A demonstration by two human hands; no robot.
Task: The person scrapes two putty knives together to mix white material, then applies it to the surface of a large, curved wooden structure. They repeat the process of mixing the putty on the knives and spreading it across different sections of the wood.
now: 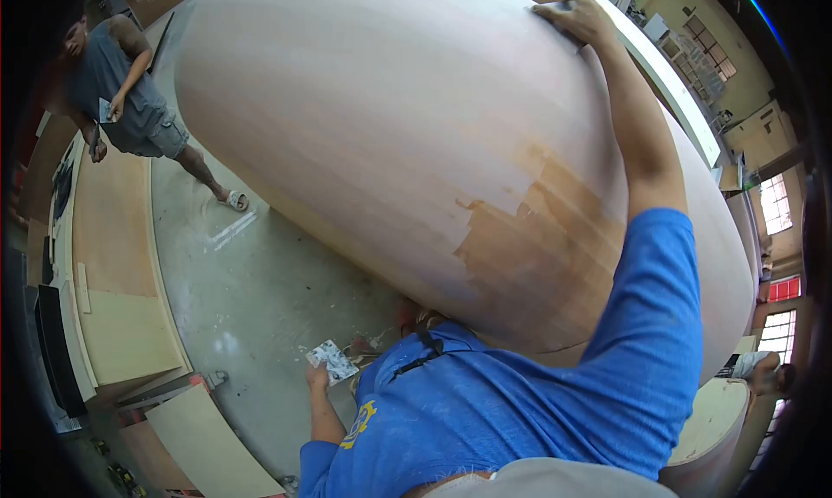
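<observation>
Hands: right (576, 17) on panel (390, 134), left (317, 377) with scraper (332, 360)

Right hand (576, 17) on plywood panel (390, 134), left hand (317, 378) holding scraper (332, 360)

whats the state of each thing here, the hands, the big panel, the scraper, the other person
right hand: raised, pressed on the panel's far edge
left hand: low, gripping the scraper
scraper: held, blade smeared with pale filler
big wooden panel: tilted, mostly coated pale, a bare brown patch remaining
person in grey: standing on the floor, holding a small scraper
</observation>
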